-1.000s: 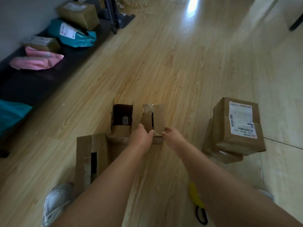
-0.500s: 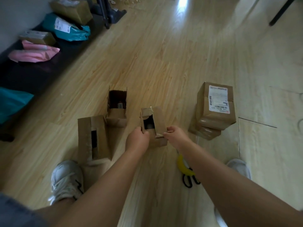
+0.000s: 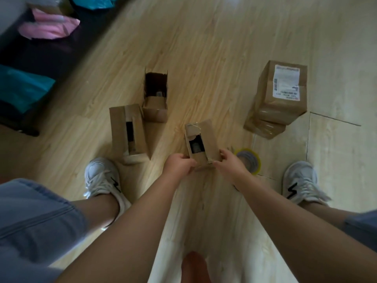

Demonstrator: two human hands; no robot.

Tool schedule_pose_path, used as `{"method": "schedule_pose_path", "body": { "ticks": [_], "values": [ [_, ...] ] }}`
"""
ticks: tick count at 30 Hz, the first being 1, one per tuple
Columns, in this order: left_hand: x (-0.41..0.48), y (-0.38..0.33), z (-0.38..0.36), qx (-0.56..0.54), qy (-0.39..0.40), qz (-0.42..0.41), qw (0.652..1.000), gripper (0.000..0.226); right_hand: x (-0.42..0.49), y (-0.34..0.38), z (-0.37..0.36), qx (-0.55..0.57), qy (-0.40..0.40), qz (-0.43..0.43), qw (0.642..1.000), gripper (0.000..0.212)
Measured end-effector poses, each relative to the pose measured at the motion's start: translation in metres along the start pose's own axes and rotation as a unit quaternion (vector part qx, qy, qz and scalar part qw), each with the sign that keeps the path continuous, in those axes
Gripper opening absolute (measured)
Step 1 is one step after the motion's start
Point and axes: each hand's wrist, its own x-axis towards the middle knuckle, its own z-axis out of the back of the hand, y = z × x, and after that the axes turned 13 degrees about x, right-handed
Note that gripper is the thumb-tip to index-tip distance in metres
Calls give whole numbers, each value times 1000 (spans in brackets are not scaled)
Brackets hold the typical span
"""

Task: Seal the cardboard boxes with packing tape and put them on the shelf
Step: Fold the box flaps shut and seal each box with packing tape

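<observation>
A small cardboard box (image 3: 205, 137) with a gap between its top flaps sits between my two hands, low over the wooden floor. My left hand (image 3: 179, 165) grips its near left corner and my right hand (image 3: 229, 164) grips its near right corner. Two more unsealed boxes stand on the floor to the left: a longer one (image 3: 126, 131) and an open one (image 3: 156, 94) behind it. A roll of packing tape (image 3: 250, 160) with a yellow rim lies just right of my right hand. Two sealed boxes (image 3: 281, 94), the top one labelled, are stacked at the right.
My two white sneakers (image 3: 102, 178) (image 3: 301, 181) stand either side of my arms. A dark low shelf (image 3: 40, 58) runs along the left with pink (image 3: 49, 27) and teal (image 3: 22, 86) mailer bags on it.
I have drawn the small box closer to my feet with both hands. The view has tilted down, so my legs, shoes and the tape roll now show; the scissors near the roll no longer show.
</observation>
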Motion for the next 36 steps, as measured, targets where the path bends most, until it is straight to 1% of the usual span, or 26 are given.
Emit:
{"method": "schedule_pose_path", "body": {
  "ticks": [5, 7, 10, 12, 14, 17, 18, 19, 20, 23, 24, 26, 28, 29, 30, 33, 36],
  "values": [
    [-6, 6, -9, 26, -11, -65, 997, 38, -4, -4, -3, 0, -13, 36, 999, 57],
    [-5, 6, -13, 39, -28, -66, 997, 38, -2, -6, -3, 18, -27, 39, 999, 56],
    [1, 6, -14, 51, -60, -50, 996, 30, 2, -6, -3, 22, -72, 33, 997, 58],
    [5, 6, -12, 22, -69, -37, 997, 36, 5, -6, -3, 7, -92, 43, 995, 57],
    [9, 4, -10, -32, -60, -27, 997, 49, 6, -4, -5, -2, -96, 64, 993, 55],
    [12, -2, -9, -79, -29, -14, 996, 69, 7, 0, -11, -21, -79, 96, 992, 49],
    [12, -5, -9, -79, -22, -11, 997, 70, 6, 1, -13, -32, -71, 103, 992, 49],
    [12, -8, -9, -75, -19, -9, 997, 66, 6, 1, -15, -42, -65, 106, 991, 51],
    [14, -9, -10, -69, -19, -5, 997, 56, 7, -1, -17, -47, -63, 108, 991, 54],
    [19, -12, -7, -67, -29, 5, 997, 11, 6, -3, -17, -50, -70, 104, 991, 61],
    [20, -12, -5, -69, -28, 10, 997, 3, 7, -4, -16, -53, -74, 99, 991, 63],
    [22, -9, 1, -83, -21, 18, 996, 2, 8, -5, -15, -42, -77, 92, 992, 68],
    [21, -5, 5, -116, -5, 27, 993, 17, 7, -6, -14, -17, -80, 90, 993, 69],
    [20, -3, 6, -140, 4, 29, 990, 17, 7, -6, -14, -8, -83, 91, 992, 66],
    [18, -1, 7, -164, 11, 33, 986, 10, 6, -7, -13, 1, -86, 91, 992, 62],
    [16, 4, 5, -234, 23, 41, 971, 27, 4, -4, -10, 32, -89, 95, 991, 52],
    [17, 3, 6, -291, 20, 51, 955, 32, 3, -3, -7, 64, -92, 88, 990, 42]
  ]
}}
